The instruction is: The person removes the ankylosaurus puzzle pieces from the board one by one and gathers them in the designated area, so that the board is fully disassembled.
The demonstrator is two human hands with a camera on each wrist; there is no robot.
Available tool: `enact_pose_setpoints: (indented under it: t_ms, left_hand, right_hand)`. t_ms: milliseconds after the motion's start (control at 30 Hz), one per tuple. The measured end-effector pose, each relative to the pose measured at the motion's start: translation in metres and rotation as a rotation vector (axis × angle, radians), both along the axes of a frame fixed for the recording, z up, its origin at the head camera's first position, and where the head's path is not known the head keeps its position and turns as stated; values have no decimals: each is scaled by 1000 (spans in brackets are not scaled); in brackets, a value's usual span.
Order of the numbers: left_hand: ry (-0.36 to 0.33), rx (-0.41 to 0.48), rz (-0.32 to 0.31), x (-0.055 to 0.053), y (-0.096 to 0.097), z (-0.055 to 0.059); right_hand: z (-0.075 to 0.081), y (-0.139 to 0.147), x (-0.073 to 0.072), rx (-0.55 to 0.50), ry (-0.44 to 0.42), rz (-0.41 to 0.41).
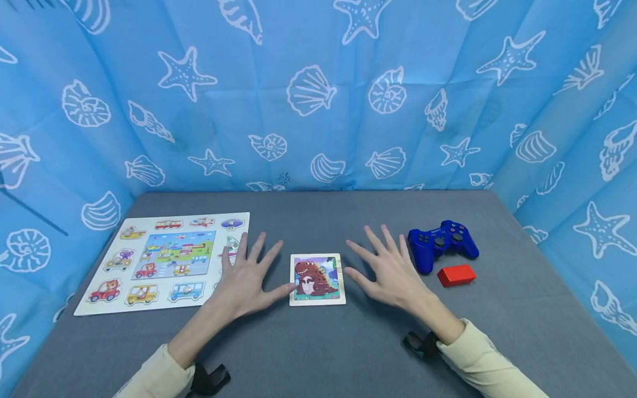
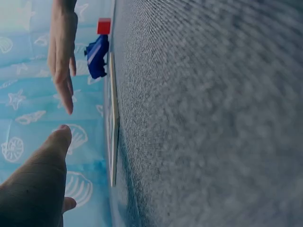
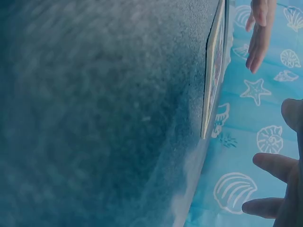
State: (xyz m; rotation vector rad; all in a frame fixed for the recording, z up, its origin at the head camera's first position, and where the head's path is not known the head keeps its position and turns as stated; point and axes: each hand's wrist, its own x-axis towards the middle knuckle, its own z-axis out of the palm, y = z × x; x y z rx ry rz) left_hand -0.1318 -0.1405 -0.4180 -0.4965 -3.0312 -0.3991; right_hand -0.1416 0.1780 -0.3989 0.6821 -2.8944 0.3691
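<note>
Between my two hands lies a small square wooden picture puzzle [image 1: 318, 276] showing a brown dinosaur; the left wrist view catches it edge-on. My left hand [image 1: 249, 282] is spread above the table at its left, fingers straight, the thumb tip overlapping the puzzle's left edge in the head view. To its right, my right hand [image 1: 390, 273] hovers with fingers spread and nothing held. In the wrist views both hands appear raised off the cloth. Part of a white vehicle puzzle board [image 1: 84, 308] is hidden behind the left hand.
A blue game controller [image 1: 440, 243] lies right of the right hand, with a red block [image 1: 457, 275] just in front of it. Grey cloth [image 1: 318, 348] covers the table. A blue curtain [image 1: 318, 132] with shell prints hangs behind and along both sides.
</note>
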Motion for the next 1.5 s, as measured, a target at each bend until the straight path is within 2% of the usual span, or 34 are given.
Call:
enact_pose_setpoints:
  t_ms: [167,367,767,933,1100,1367,1500]
  left_hand:
    - [-8,-11,-22,-2,4,1]
    - [-49,43,-67,-2,6,2]
    - [-90,74,-153,-9,11,1]
    - [-144,82,-160,-13,13,1]
    - [-154,62,-175,-19,13,1]
    - [-172,56,-184,-24,12,2]
    - [-182,56,-191,-24,12,2]
  right_hand:
    - [2,-5,-1,-38,-23,16]
    - [7,-14,-1,-90,-63,46]
    - [16,-50,-8,-162,-102,127]
    - [17,-60,-12,-231,-199,180]
    - [15,-66,-20,-285,-313,236]
    - [8,-77,-29,-255,-421,241]
    - [5,-81,-31,-237,-442,241]
